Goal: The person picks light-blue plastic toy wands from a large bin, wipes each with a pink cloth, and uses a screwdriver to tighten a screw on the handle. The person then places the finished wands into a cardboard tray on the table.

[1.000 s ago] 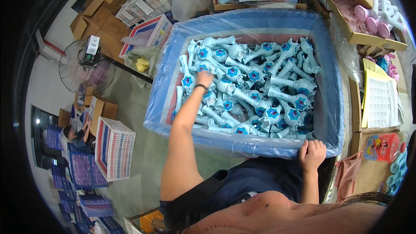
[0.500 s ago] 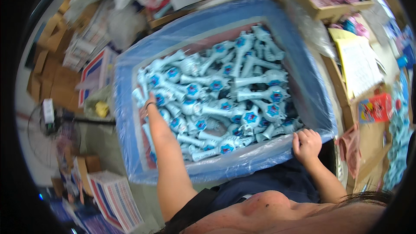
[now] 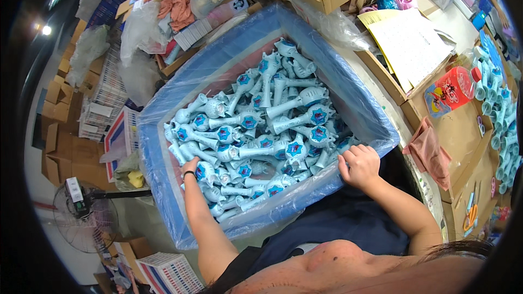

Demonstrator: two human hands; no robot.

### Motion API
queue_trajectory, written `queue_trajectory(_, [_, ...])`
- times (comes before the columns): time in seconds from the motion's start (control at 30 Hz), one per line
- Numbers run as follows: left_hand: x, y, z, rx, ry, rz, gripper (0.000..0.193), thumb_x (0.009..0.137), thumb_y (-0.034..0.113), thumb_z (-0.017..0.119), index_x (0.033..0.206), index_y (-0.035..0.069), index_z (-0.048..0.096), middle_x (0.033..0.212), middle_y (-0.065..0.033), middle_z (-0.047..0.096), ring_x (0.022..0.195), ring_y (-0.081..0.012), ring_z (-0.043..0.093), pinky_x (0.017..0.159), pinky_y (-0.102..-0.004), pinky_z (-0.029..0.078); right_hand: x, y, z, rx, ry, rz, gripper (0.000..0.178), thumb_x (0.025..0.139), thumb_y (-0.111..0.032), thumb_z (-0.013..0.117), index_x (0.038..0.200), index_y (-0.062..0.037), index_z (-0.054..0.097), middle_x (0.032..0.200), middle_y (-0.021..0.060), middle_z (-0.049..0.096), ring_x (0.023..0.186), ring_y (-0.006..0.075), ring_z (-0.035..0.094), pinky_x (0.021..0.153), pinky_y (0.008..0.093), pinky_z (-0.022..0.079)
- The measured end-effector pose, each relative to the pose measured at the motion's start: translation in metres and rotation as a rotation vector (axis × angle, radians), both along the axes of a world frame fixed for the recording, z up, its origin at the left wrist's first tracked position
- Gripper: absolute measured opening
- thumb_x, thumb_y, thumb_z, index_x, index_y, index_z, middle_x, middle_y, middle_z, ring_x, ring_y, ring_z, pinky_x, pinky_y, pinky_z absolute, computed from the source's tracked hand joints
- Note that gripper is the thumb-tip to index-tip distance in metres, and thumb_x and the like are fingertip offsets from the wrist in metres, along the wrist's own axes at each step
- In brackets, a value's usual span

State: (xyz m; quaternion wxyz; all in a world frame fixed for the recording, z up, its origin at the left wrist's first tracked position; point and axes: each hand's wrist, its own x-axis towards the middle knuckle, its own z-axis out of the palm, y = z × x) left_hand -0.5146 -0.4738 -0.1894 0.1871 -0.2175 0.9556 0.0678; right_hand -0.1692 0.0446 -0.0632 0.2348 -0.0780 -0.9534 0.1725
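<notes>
A large blue bin lined with clear plastic holds a heap of pale blue plastic wand-like pieces, each with a flared tube and a wide head bearing a darker blue star-shaped mark. My left hand, a dark band at its wrist, reaches into the left side of the heap. Its fingers are mostly hidden among the pieces, so I cannot tell whether it grips one. At the bin's near right corner, my right hand is closed over the plastic-covered rim, its fingers curled.
To the right, a bench carries papers, a red-capped bottle, a pink cloth, orange-handled scissors and more pale blue pieces. A fan stands left, near cardboard boxes. A carton of pink pieces sits beyond.
The view has shifted and turned, showing more of the right-hand bench. My left hand stays in the left side of the heap; my right hand stays on the rim.
</notes>
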Motion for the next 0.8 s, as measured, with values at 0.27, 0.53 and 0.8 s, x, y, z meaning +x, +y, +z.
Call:
queue_trajectory(0.27, [0.096,0.184,0.054,1.197,0.074,-0.209,0.029,0.085,0.029,0.066,0.098,0.004,0.069,0.09,-0.0041,0.066,0.084,-0.0154,0.061,0.075,-0.0314,0.047,0.005,0.0,-0.01,-0.004,0.066,0.033,0.024,0.077,-0.021,0.065,0.058,-0.0112,0.054,0.059,0.0046,0.051,0.059,0.024,0.054,0.055,0.037,0.04])
queue_trajectory(0.53, [0.184,0.393,0.045,0.458,0.1,-1.02,0.048,0.073,0.055,0.064,0.091,0.011,0.074,0.121,-0.0261,0.056,0.108,-0.0414,0.056,0.092,-0.0457,0.046,0.01,0.006,-0.016,0.076,0.049,0.117,0.027,0.083,-0.021,0.061,0.059,-0.0088,0.055,0.059,0.0077,0.055,0.058,0.0279,0.055,0.055,0.0401,0.041])
queue_trajectory(0.8, [0.132,0.241,0.069,0.784,-0.178,-0.82,0.042,0.092,0.037,0.06,0.121,0.006,0.062,0.118,-0.0116,0.064,0.11,-0.0207,0.059,0.095,-0.0327,0.045,0.012,0.005,-0.019,0.021,0.0,0.108,0.025,0.082,-0.018,0.063,0.061,-0.0077,0.055,0.062,0.0089,0.056,0.062,0.0296,0.057,0.058,0.0422,0.042])
